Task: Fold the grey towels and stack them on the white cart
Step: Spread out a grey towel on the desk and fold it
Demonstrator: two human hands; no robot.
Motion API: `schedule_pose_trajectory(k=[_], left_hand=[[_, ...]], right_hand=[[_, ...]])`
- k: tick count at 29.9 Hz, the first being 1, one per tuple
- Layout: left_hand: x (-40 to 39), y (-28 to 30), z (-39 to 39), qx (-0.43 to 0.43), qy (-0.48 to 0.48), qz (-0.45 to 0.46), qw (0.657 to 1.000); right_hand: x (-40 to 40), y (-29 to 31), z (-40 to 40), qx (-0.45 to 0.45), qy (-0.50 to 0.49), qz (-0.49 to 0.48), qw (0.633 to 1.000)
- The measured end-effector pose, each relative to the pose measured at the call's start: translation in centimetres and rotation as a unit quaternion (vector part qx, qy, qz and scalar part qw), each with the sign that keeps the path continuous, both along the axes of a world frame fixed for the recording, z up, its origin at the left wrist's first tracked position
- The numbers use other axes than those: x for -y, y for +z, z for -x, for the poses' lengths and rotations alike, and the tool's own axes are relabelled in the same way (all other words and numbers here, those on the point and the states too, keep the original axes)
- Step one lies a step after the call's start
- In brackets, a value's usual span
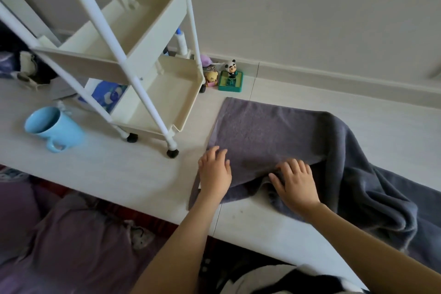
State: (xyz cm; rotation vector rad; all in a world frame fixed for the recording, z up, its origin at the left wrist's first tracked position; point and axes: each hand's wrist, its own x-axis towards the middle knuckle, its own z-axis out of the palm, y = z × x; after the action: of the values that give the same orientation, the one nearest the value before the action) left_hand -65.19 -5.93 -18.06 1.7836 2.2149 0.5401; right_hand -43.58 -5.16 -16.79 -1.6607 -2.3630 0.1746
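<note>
Pale wood-grain tabletop [119,174] runs against a plain cream wall, and we take it as our landmark surface. On its left half stands the white plastic three-tier cart [152,59] on black castors; the tiers we can see into hold no towels. Spread flat on the tabletop just right of the cart lies a grey terry towel [267,133], its near edge hanging slightly over the table's front. A darker grey towel [362,186] lies rumpled at the right end of the tabletop, overlapping the flat towel's right side and spilling down past the front edge.

We see the left hand [214,174] resting palm down on the flat towel's near left corner, fingers relaxed and slightly spread, holding nothing. The right hand [296,181] presses on the towel's near edge where the cloth bunches into a small fold; fingers lie mostly straight, and we cannot tell if any cloth is pinched beneath them.

On the tabletop left of the cart, a light blue ceramic mug [52,126] lies tipped on its side. Behind the cart's right corner, against the wall, sit a small panda figurine on a green square base [231,76] and a small yellow bear figurine [211,78].
</note>
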Motion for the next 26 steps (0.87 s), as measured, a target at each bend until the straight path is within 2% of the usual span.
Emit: schedule_pose_trajectory(k=[3, 5, 7, 11, 14, 17, 19, 22, 26], left_hand=[[1.2, -1.3, -1.5, -0.015, -0.077, 0.064, 0.995], [1.3, -1.9, -1.6, -0.058, -0.095, 0.129, 0.985], [0.8, -2.0, -0.8, -0.088, -0.098, 0.156, 0.979], [-0.3, -1.4, 1.2, -0.091, -0.083, 0.174, 0.977], [-1.2, -0.6, -0.9, -0.071, -0.055, 0.133, 0.987], [-1.3, -0.3, -4.3, -0.059, -0.103, 0.118, 0.986], [-0.9, -0.9, -5.5, -0.087, -0.140, 0.144, 0.976], [-0.8, -1.5, -5.1, -0.125, -0.142, 0.187, 0.964], [-1.6, -0.5, -4.7, -0.136, -0.144, 0.226, 0.954]], right_hand=[[1.8, -1.9, -1.0, -0.057, -0.061, 0.049, 0.995], [3.1, -3.2, -3.1, -0.047, -0.052, 0.076, 0.995], [4.1, -3.5, -5.2, -0.027, -0.020, 0.084, 0.996], [5.2, -2.7, -7.5, 0.000, 0.038, 0.071, 0.997], [5.7, -1.7, -7.1, 0.016, 0.056, 0.030, 0.998], [4.9, -1.8, -5.5, 0.018, 0.051, 0.036, 0.998], [4.5, -2.3, -5.5, 0.056, 0.035, 0.081, 0.995], [5.3, -3.4, -7.4, 0.095, 0.050, 0.118, 0.987], [6.0, -3.6, -9.5, 0.111, 0.131, 0.095, 0.981]])
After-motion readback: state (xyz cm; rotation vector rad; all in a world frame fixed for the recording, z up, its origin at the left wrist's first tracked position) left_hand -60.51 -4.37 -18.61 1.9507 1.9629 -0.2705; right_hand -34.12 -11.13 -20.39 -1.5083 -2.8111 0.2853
